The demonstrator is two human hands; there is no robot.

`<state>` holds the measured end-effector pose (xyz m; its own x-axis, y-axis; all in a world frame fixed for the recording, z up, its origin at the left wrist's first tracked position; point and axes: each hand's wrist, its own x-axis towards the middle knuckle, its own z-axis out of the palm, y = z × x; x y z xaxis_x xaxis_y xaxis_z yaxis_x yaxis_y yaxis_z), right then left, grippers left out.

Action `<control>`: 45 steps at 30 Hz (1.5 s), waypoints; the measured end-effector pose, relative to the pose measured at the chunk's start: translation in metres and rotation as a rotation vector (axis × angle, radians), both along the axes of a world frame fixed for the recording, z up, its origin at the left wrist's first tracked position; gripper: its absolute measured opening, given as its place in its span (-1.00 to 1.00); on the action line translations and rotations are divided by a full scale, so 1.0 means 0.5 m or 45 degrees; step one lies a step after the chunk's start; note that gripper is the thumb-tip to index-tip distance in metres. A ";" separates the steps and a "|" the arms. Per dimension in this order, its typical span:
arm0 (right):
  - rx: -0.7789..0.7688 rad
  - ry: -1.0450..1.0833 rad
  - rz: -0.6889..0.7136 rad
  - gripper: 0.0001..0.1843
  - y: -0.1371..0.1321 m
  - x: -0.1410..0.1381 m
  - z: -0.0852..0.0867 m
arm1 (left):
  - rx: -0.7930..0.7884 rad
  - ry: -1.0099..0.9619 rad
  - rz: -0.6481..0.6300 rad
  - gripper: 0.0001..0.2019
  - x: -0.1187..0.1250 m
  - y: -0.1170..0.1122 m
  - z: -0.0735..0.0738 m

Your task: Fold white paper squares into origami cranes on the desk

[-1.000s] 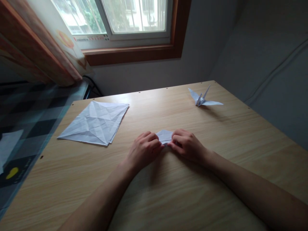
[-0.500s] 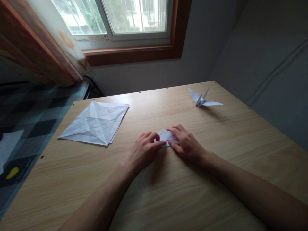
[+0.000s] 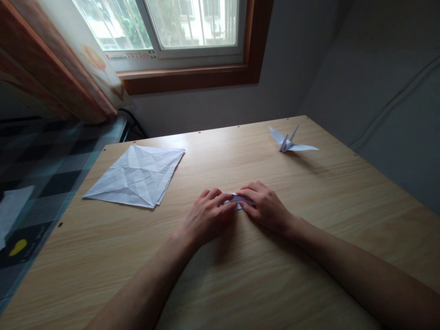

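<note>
A small folded piece of white paper (image 3: 238, 200) lies at the middle of the wooden table, largely hidden under my fingers. My left hand (image 3: 211, 211) grips its left part between thumb and fingers. On its right part my right hand (image 3: 263, 204) is closed in the same way, with the thumb on the near side and the fingers on the far side. The thumbs and index fingertips of both hands almost meet over the paper.
Creased white paper sheets (image 3: 137, 176) lie stacked at the table's left. Towards the back right stands a white paper crane (image 3: 288, 144). The wooden table (image 3: 302, 270) reaches towards a window (image 3: 195, 27). A checkered cloth (image 3: 68, 156) covers a surface at the left.
The fingers of both hands have pulled the paper's far edge over towards me, so less of it shows. The crane and the stacked sheets have stayed put.
</note>
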<state>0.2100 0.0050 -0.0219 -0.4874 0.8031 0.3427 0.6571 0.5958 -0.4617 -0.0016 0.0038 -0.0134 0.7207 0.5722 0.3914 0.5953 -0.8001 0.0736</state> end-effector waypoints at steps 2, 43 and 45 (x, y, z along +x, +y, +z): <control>0.041 -0.044 0.010 -0.79 -0.003 0.000 0.002 | 0.035 0.002 0.022 -0.80 0.000 -0.001 -0.001; -0.594 0.478 -0.393 -0.89 -0.002 -0.043 0.030 | -0.190 -0.325 0.305 -0.90 0.010 -0.005 -0.006; -0.629 0.716 -0.381 -0.92 -0.004 -0.046 0.024 | -0.318 -0.550 0.465 -0.73 0.009 -0.003 -0.009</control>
<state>0.1870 0.0031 -0.0098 -0.0878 0.9952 0.0436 0.3476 0.0716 -0.9349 0.0030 0.0025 -0.0177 0.2672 0.8641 0.4265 0.7021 -0.4777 0.5280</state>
